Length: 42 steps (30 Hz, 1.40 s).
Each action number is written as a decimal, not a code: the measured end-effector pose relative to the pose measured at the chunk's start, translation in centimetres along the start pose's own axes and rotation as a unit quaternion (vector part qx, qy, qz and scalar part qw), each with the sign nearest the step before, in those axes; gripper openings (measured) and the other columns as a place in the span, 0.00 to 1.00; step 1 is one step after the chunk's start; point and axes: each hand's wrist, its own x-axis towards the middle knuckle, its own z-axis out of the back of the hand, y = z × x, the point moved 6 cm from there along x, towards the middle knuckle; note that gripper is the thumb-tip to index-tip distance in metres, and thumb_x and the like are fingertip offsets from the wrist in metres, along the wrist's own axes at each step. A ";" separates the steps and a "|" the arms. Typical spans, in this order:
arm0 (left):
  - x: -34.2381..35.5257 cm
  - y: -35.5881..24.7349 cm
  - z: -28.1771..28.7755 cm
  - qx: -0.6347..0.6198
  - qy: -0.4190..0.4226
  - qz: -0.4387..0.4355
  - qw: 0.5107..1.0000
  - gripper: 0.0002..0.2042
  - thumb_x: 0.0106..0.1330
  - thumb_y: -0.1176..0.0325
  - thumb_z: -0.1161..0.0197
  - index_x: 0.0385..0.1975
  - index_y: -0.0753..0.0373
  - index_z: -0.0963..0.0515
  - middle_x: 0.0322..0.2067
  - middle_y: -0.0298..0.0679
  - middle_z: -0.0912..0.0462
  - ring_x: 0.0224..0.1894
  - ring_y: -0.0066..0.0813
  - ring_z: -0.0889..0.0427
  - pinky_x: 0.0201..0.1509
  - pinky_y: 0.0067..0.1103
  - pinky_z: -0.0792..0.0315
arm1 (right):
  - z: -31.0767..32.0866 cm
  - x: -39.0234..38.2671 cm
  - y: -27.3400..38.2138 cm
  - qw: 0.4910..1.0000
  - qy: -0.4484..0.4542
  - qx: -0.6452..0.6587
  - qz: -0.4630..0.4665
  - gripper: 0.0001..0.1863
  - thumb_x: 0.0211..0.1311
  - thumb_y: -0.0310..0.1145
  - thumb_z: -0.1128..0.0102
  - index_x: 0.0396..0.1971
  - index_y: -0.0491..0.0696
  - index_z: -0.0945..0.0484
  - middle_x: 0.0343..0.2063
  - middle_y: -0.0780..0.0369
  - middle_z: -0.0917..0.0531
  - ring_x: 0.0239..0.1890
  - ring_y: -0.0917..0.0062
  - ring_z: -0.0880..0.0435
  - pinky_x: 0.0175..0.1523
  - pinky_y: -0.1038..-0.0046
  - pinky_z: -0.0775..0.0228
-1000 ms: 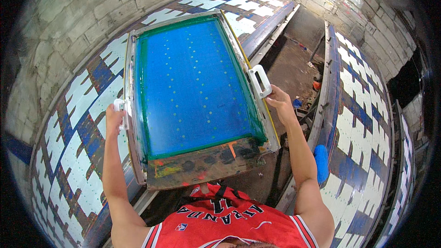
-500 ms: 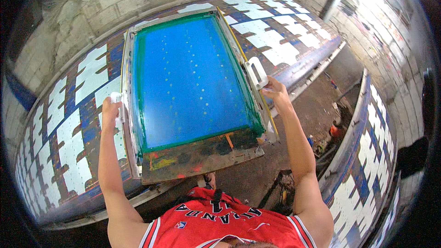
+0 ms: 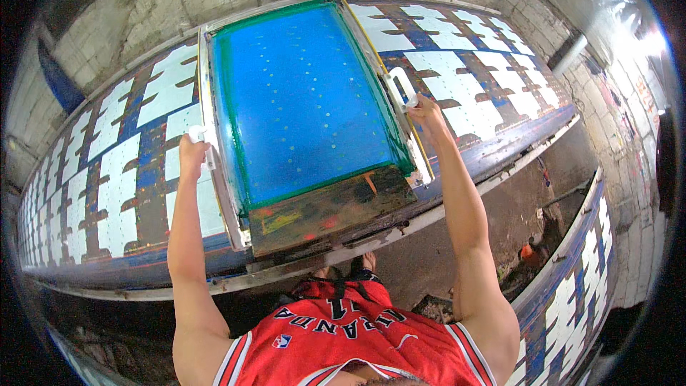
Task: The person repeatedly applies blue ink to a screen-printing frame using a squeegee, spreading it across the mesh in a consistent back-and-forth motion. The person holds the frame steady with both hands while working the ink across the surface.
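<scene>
The screen-printing frame [image 3: 307, 100] sits at the upper centre, over the long printing table [image 3: 514, 139], between white cut panels [image 3: 457, 89] to its right and more running off to the left of the picture. My left hand [image 3: 192, 154] is curled round the left handle [image 3: 199, 131]; my right hand [image 3: 431, 116] pinches the lower end of the white loop handle [image 3: 394, 93] on the other side. Both grips are closed, neither spread.

What has just changed is my footing against the table: a second ago it ran slantwise and the frame's lower end hung over the gap of floor; now the table stretches across the view, and the paint-stained board [image 3: 329, 211] at the frame's lower end comes just inside the near edge. As I judge it, that means the carrying part is largely done and positioning is what I have in hand. I cannot tell whether the frame's underside touches the table or hangs just above it. The second table [image 3: 550, 279] now shows only at the lower right.
</scene>
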 end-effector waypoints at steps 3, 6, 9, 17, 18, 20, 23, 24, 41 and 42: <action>-1.2 1.6 -3.4 0.040 -0.028 0.022 0.999 0.16 0.49 0.79 0.32 0.39 0.68 0.25 0.30 0.42 0.20 0.26 0.32 0.20 0.27 0.30 0.26 | 2.7 3.1 -4.0 0.999 0.015 0.002 -0.043 0.20 0.63 0.29 0.37 0.55 0.41 0.23 0.46 0.60 0.19 0.50 0.75 0.22 0.59 0.69 0.33; -2.1 3.8 -6.5 0.010 -0.046 0.047 0.998 0.18 0.48 0.78 0.31 0.41 0.69 0.24 0.32 0.46 0.18 0.32 0.39 0.17 0.33 0.34 0.23 | 5.8 4.1 -7.2 0.997 0.034 0.019 -0.061 0.20 0.63 0.29 0.37 0.55 0.41 0.23 0.44 0.61 0.19 0.48 0.76 0.22 0.56 0.70 0.32; -3.1 4.6 -8.2 0.096 -0.090 0.040 0.990 0.20 0.45 0.76 0.29 0.41 0.72 0.22 0.37 0.53 0.15 0.40 0.48 0.14 0.43 0.37 0.22 | 8.4 4.4 -8.2 0.992 0.052 -0.113 -0.029 0.19 0.62 0.29 0.40 0.54 0.42 0.23 0.43 0.62 0.20 0.47 0.76 0.22 0.54 0.71 0.31; -6.7 5.1 -12.5 0.106 -0.100 0.138 0.980 0.19 0.46 0.78 0.27 0.41 0.72 0.19 0.36 0.52 0.13 0.39 0.45 0.12 0.44 0.36 0.21 | 12.4 4.3 -8.6 0.995 0.089 -0.013 -0.052 0.16 0.58 0.28 0.35 0.45 0.37 0.19 0.37 0.60 0.18 0.42 0.76 0.20 0.50 0.72 0.29; -6.9 4.9 -12.7 0.110 -0.115 0.107 0.982 0.17 0.47 0.79 0.28 0.40 0.71 0.19 0.34 0.50 0.13 0.35 0.41 0.13 0.40 0.34 0.22 | 12.9 4.1 -9.0 0.994 0.078 -0.006 -0.076 0.16 0.58 0.27 0.34 0.45 0.37 0.19 0.37 0.60 0.18 0.41 0.76 0.20 0.50 0.72 0.29; -7.1 5.0 -13.0 0.110 -0.126 0.097 0.981 0.15 0.48 0.80 0.29 0.38 0.70 0.19 0.30 0.45 0.15 0.29 0.34 0.15 0.32 0.31 0.23 | 13.4 3.9 -9.1 0.993 0.091 0.012 -0.076 0.15 0.57 0.26 0.34 0.45 0.39 0.19 0.36 0.61 0.17 0.40 0.76 0.20 0.50 0.72 0.30; -7.3 4.8 -13.4 0.142 -0.116 0.065 0.981 0.15 0.50 0.80 0.29 0.39 0.71 0.19 0.31 0.45 0.14 0.30 0.36 0.15 0.34 0.31 0.23 | 13.8 3.7 -9.2 0.990 0.117 0.024 -0.074 0.15 0.56 0.26 0.33 0.43 0.39 0.19 0.36 0.61 0.18 0.40 0.77 0.20 0.48 0.73 0.30; -7.4 4.7 -13.4 0.128 -0.120 0.065 0.982 0.15 0.48 0.79 0.29 0.38 0.72 0.19 0.32 0.48 0.14 0.33 0.39 0.14 0.37 0.33 0.23 | 14.0 3.7 -9.3 0.990 0.116 0.028 -0.076 0.16 0.55 0.26 0.33 0.44 0.38 0.20 0.36 0.61 0.18 0.40 0.77 0.20 0.47 0.73 0.30; -9.8 0.2 -18.2 0.182 -0.100 0.045 0.977 0.15 0.47 0.76 0.28 0.35 0.72 0.20 0.33 0.53 0.14 0.39 0.50 0.13 0.44 0.38 0.23 | 19.7 3.1 -11.2 0.991 0.050 0.008 -0.125 0.21 0.60 0.25 0.35 0.50 0.38 0.32 0.42 0.55 0.21 0.42 0.70 0.18 0.49 0.65 0.21; -9.9 0.3 -18.3 0.185 -0.105 0.047 0.976 0.15 0.47 0.76 0.28 0.35 0.72 0.21 0.34 0.54 0.14 0.39 0.51 0.13 0.44 0.38 0.23 | 19.8 3.2 -11.2 0.991 0.049 0.015 -0.126 0.22 0.59 0.26 0.34 0.50 0.37 0.32 0.41 0.55 0.21 0.40 0.71 0.17 0.48 0.66 0.21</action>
